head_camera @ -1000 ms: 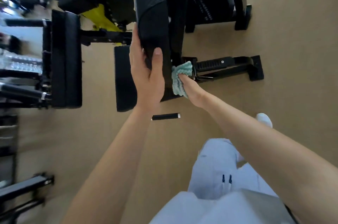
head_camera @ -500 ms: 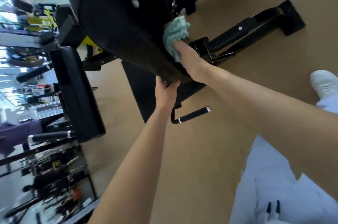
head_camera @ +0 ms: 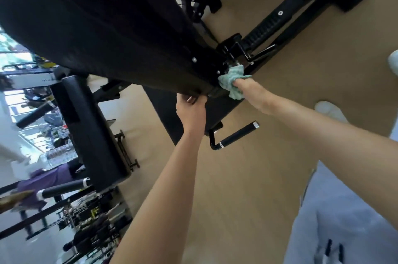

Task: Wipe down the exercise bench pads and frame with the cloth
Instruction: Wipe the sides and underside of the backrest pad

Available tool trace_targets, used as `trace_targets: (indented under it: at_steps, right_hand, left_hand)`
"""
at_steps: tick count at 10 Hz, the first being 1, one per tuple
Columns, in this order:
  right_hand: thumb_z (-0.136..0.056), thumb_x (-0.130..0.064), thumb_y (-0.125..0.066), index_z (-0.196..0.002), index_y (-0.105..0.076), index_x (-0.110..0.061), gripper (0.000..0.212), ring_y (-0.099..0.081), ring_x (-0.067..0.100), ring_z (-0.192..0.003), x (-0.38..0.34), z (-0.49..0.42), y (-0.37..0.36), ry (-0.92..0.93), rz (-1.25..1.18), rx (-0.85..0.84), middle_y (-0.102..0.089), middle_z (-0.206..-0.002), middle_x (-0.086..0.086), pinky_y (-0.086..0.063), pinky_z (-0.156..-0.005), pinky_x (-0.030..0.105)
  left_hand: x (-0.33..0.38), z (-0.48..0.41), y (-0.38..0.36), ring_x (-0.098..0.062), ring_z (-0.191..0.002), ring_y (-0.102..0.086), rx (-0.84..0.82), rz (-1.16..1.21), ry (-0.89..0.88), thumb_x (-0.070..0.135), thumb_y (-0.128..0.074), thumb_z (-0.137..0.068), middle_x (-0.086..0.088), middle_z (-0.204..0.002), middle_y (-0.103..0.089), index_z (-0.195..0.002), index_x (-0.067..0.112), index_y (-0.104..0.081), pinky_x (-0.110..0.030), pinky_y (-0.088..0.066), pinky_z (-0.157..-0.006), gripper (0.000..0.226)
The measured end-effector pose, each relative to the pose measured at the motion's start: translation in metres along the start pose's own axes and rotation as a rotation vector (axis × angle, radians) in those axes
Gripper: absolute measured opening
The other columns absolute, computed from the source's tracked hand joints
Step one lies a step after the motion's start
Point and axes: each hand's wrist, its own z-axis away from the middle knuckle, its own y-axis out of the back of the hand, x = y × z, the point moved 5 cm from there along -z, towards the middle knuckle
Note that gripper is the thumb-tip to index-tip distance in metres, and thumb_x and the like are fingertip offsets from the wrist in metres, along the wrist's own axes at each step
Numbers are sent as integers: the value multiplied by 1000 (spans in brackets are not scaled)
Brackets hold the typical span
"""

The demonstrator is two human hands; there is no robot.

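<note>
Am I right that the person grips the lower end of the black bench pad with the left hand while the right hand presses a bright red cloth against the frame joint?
Not quite. The cloth is pale green, not red, as the head view shows. The rest holds: the left hand grips the lower end of the black bench pad, and the right hand presses the cloth against the frame joint.

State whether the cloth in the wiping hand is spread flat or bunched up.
Bunched up. The green cloth shows as a crumpled wad in the right hand, pressed against the bench frame beside the hinge.
</note>
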Motion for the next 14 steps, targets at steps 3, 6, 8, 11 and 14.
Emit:
trace_targets:
  at_steps: [3, 6, 8, 11, 14]
  right_hand:
    - [-105, -16, -46, -141, -49, -8, 37, -57, 6, -109, -21, -56, -17, 74, -179, 69, -58, -127, 0, -45, -89, 8]
    - [-107, -14, -38, -143, -48, -9, 38, -48, 9, -108, 43, -60, -11, -149, 65, 29, -49, -121, -2, -41, -58, 6]
    - [-93, -5, -39, -84, -56, -15, 22, -51, 15, -66, 65, -77, 51, -297, 126, 110, -55, -77, 8, -44, -62, 21]
    - [-104, -33, -48, -144, -51, -9, 47, -58, 15, -129, 42, -146, -16, -203, -132, 128, -51, -151, 12, -44, -110, 29]
    - [-108, -27, -33, -151, -40, -10, 47, -59, 21, -107, 94, -118, 1, -328, 95, 125, -60, -126, 11, -48, -82, 20]
  left_hand:
    - [-20, -17, -27, -5, -99, -64, -11, 64, 85, -1, -72, -88, 1, -119, -69, -130, 15, -56, -20, -50, -91, 48]
    - [-44, -34, -40, -29, -108, -72, 0, 39, 180, 17, -81, -80, -10, -111, -76, -118, 10, -68, -49, -57, -102, 41]
    - [-51, -40, -39, -15, -89, -71, -19, 6, 142, 12, -77, -86, 4, -86, -73, -89, 21, -67, -41, -59, -99, 14]
    - [-73, -59, -50, -15, -77, -68, 76, 11, 132, 23, -81, -83, 9, -67, -70, -74, 18, -71, -39, -57, -85, 14]
    - [-80, -60, -54, -13, -76, -68, 37, 95, 137, 16, -79, -86, 10, -65, -73, -67, 20, -70, -30, -57, -84, 21]
